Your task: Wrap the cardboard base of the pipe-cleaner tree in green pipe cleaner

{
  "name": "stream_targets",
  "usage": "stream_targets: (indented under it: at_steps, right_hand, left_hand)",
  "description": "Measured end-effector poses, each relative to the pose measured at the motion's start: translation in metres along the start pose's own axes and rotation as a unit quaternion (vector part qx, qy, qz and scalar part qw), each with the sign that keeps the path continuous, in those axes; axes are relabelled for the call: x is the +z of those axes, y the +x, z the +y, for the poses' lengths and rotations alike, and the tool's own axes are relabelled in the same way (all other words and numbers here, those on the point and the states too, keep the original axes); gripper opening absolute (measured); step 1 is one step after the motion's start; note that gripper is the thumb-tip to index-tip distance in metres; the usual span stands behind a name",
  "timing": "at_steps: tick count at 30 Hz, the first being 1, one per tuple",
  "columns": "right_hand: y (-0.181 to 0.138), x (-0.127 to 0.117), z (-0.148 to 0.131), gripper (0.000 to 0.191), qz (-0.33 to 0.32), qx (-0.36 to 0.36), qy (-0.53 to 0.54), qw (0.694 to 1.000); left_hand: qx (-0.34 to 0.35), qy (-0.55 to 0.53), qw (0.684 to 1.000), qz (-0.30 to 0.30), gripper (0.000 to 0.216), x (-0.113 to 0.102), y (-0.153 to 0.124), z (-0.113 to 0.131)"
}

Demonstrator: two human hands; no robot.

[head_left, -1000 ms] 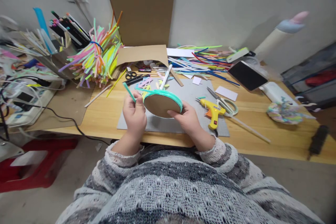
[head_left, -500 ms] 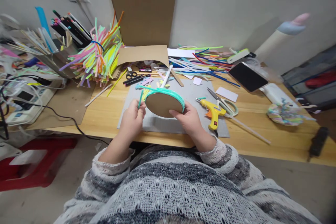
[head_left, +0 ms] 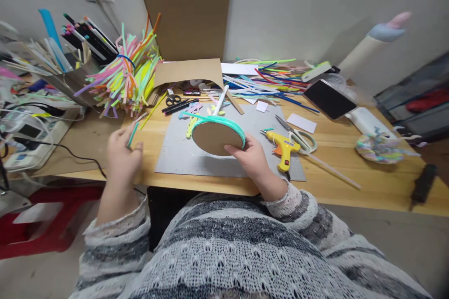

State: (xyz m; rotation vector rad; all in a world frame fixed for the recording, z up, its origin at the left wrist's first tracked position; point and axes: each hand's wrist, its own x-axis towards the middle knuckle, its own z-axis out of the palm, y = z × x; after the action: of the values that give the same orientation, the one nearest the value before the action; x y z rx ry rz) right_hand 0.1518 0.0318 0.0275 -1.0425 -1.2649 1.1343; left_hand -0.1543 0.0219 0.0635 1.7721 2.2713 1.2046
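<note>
My right hand (head_left: 250, 153) grips the right edge of a round cardboard disc (head_left: 214, 140), thumb on its face. Turquoise pipe cleaner (head_left: 231, 124) runs along the disc's upper rim, with a loose end sticking out at the upper left. The disc is held tilted above a grey cutting mat (head_left: 178, 161). Off to the left, my left hand (head_left: 122, 152) is closed on a short piece of turquoise pipe cleaner (head_left: 133, 134), apart from the disc. On the mat's right side lies a yellow glue gun (head_left: 286, 149), beside scissors with pale handles (head_left: 304, 140).
A tied bundle of coloured pipe cleaners (head_left: 129, 72) stands at the back left, near a power strip (head_left: 35, 138). A phone (head_left: 329, 98) lies at the right. Cardboard (head_left: 185, 16) leans on the wall. A red stool (head_left: 59, 224) is below the table's left side.
My left hand has moved left, away from the disc, carrying the short turquoise piece. The right hand keeps its hold on the disc; the view has shifted slightly.
</note>
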Motion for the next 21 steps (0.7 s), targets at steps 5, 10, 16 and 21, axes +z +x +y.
stream_targets:
  at_steps: [5,10,16,21]
  right_hand:
    - [0.000,0.000,0.003,0.031,-0.004,0.005,-0.001,1.000]
    - [-0.006,-0.005,0.005,0.030,-0.031,0.025,-0.023,0.999]
    - [-0.014,-0.016,0.002,0.033,-0.028,0.060,-0.044,0.997]
    - [-0.015,-0.025,0.001,0.032,-0.046,0.065,-0.051,0.995]
  left_hand:
    - [-0.052,-0.099,0.992,-0.057,0.025,0.034,-0.030,0.046]
    - [-0.037,-0.169,0.969,-0.178,0.033,0.042,-0.050,0.063]
    - [-0.106,-0.321,0.913,-0.229,0.028,0.041,-0.054,0.059]
    - [-0.193,-0.525,0.795,-0.235,0.037,0.048,-0.057,0.072]
